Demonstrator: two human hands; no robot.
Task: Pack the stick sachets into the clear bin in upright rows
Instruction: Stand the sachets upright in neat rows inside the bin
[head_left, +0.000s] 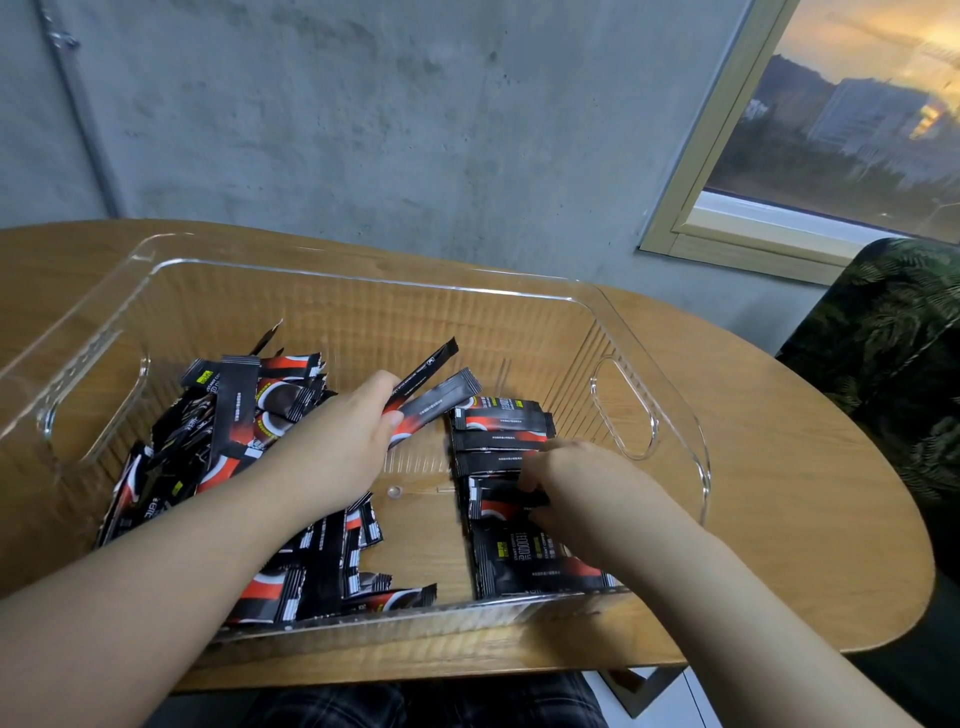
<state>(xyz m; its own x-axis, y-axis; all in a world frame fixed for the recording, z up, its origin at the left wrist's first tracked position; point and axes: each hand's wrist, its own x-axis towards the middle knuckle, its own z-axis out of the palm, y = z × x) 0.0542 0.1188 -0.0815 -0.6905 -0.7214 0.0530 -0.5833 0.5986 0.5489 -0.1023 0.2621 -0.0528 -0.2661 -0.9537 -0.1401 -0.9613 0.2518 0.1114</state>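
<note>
A clear bin (670, 364) stands on the wooden table. A loose heap of black-and-red stick sachets (208, 441) fills its left half. Along the right side runs a row of sachets (498, 421), stacked one behind another. My left hand (348, 436) is inside the bin and grips two sachets (436, 389) that point up and to the right. My right hand (566, 478) reaches into the row and pinches a sachet (511, 501) in its middle.
The oval wooden table (779, 519) ends close to the bin's right and front sides. A concrete wall (363, 130) rises behind it. A window (831, 130) sits at the upper right, and a dark leaf-patterned chair (893, 338) at the right.
</note>
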